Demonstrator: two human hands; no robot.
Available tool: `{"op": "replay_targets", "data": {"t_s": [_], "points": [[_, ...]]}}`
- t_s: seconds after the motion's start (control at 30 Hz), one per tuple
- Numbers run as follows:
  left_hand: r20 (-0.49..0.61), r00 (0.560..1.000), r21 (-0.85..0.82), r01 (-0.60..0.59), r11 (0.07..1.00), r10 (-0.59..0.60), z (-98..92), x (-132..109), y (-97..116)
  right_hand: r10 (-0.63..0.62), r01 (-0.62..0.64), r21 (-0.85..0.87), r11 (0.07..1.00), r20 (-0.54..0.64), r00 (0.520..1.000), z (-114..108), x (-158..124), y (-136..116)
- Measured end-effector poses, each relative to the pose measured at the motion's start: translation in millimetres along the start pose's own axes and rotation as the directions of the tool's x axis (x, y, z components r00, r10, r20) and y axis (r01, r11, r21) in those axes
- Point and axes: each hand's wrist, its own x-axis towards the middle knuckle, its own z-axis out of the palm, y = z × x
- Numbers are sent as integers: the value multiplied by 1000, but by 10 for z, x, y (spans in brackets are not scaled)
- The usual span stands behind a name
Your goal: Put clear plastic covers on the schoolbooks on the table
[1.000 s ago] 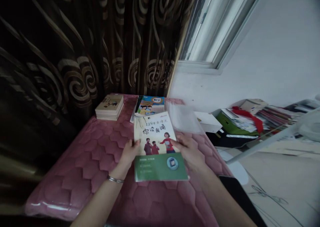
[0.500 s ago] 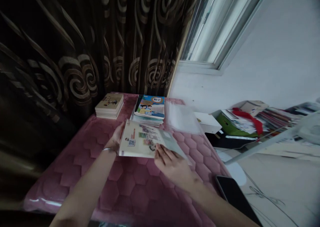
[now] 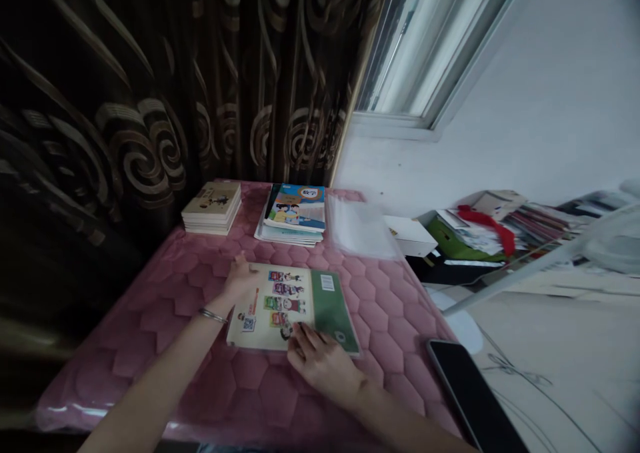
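Observation:
A book [image 3: 290,300] in a clear plastic cover lies back side up on the quilted pink table cover [image 3: 270,380]. Its back is cream and green, with small pictures, a QR code and a barcode. My left hand [image 3: 241,278], a bracelet at its wrist, rests at the book's far left corner with the fingers apart. At the near edge, my right hand [image 3: 323,360] has its bent fingers over the book and its thumb low at the edge. Beyond the book sits a stack of textbooks [image 3: 295,210] with a blue one on top.
A stack of beige books [image 3: 213,206] stands at the far left. Clear plastic sheets [image 3: 360,226] lie at the far right, beside a white box [image 3: 410,235]. A black phone [image 3: 467,386] sits on the right edge. Dark patterned curtains [image 3: 170,106] hang along the left.
The book was held up tilted between both hands and now lies flat, nearer to me. My left hand has loosened at its left side; my right hand came down with the near edge.

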Motion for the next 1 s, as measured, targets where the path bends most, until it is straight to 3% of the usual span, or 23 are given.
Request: {"op": "replay_targets", "data": {"t_s": [0.07, 0.1, 0.13, 0.2, 0.27, 0.33, 0.53, 0.73, 0.9, 1.0], "points": [[62, 983, 218, -182, 959, 172, 78, -120, -7, -1, 1, 31, 1000, -4, 1000, 5, -22, 8], [162, 948, 355, -314, 881, 272, 123, -180, -25, -3, 3, 58, 998, -9, 1000, 3, -32, 18], [292, 890, 475, -452, 755, 349, 167, -233, -52, -2, 3, 87, 996, -14, 1000, -2, -42, 31], [517, 761, 590, -649, 480, 392, 242, -306, -127, 12, -9, 143, 990, -21, 1000, -13, -67, 59], [589, 701, 603, -712, 360, 402, 288, -330, -210, 31, -25, 190, 981, -26, 999, -16, -101, 81], [589, 682, 608, -727, 318, 433, 300, -316, -281, 47, -38, 235, 971, -32, 998, -4, -142, 93], [602, 657, 578, -751, 320, 454, 143, -149, -377, 95, -95, 319, 943, 17, 995, 49, -235, 80], [486, 772, 600, -636, 486, 410, -107, 47, -515, 131, -138, 398, 907, 44, 990, 26, -211, 70], [445, 766, 489, -642, 590, 464, -173, 100, -579, 175, -280, 504, 817, 246, 953, -287, -2, 262], [471, 722, 322, -676, 663, 507, -225, 156, -588, 238, -409, 484, 774, 376, 896, -598, 223, 550]]}}
